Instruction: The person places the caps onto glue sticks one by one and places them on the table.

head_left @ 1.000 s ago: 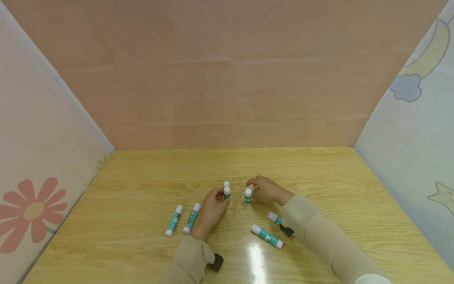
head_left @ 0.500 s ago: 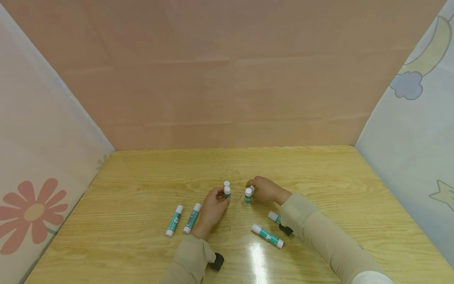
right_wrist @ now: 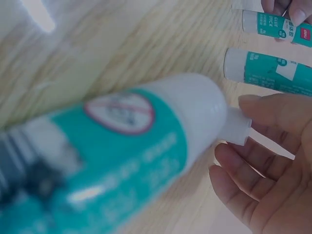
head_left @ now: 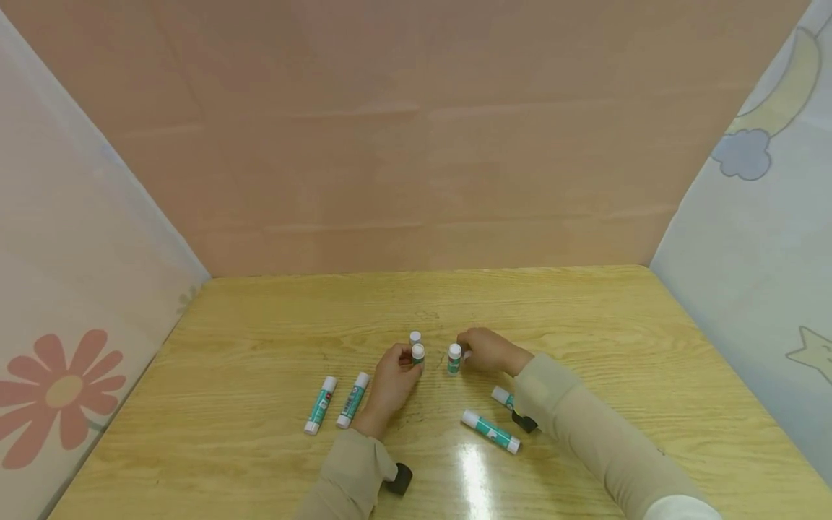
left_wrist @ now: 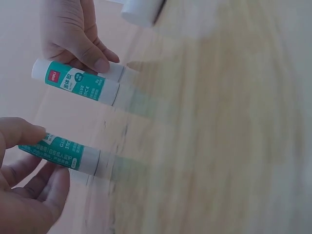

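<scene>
In the head view my left hand (head_left: 393, 377) pinches an upright glue stick (head_left: 418, 354), green with white ends. Its thumb and fingers grip the green barrel (left_wrist: 61, 151) in the left wrist view. Just behind that stick shows a round white top (head_left: 415, 337). To the right stands another glue stick (head_left: 454, 360), untouched. Beside it my right hand (head_left: 490, 350) has its thumb and fingertips around a short white cylinder (right_wrist: 236, 127), which looks like a cap. Only a small part of this white piece shows in the head view.
Two glue sticks lie at the left, the outer one (head_left: 321, 406) and the inner one (head_left: 353, 401). Another glue stick (head_left: 490, 432) lies front right; one more (head_left: 502, 396) is partly hidden by my right sleeve (head_left: 552, 390). Printed cloth walls (head_left: 416, 144) surround the wooden table (head_left: 260, 325).
My right hand has shifted slightly right, away from the upright glue stick, with the white piece at its fingertips. The left hand's glue stick has moved very slightly right; the lying sticks are unchanged.
</scene>
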{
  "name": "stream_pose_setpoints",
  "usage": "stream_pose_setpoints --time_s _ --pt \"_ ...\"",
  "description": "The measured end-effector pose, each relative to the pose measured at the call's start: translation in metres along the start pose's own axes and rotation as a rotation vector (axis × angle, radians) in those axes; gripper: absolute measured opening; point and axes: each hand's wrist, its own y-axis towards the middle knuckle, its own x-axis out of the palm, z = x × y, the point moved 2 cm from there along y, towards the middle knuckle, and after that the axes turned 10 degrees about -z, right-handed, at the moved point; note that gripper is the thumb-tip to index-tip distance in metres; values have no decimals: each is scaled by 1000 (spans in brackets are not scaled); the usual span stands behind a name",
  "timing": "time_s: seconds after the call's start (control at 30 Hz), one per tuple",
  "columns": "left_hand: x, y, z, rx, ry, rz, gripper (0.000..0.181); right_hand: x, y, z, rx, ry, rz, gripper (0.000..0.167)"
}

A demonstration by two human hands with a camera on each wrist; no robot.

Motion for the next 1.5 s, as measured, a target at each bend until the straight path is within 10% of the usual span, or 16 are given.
stream_pose_setpoints --time_s 0.47,1.5 --pt "3 -1 4 -3 -4 16 22 1 -4 8 -102 7 11 12" --pt "-1 -17 6 55 -75 -41 22 -18 -34 -6 -3 20 265 12"
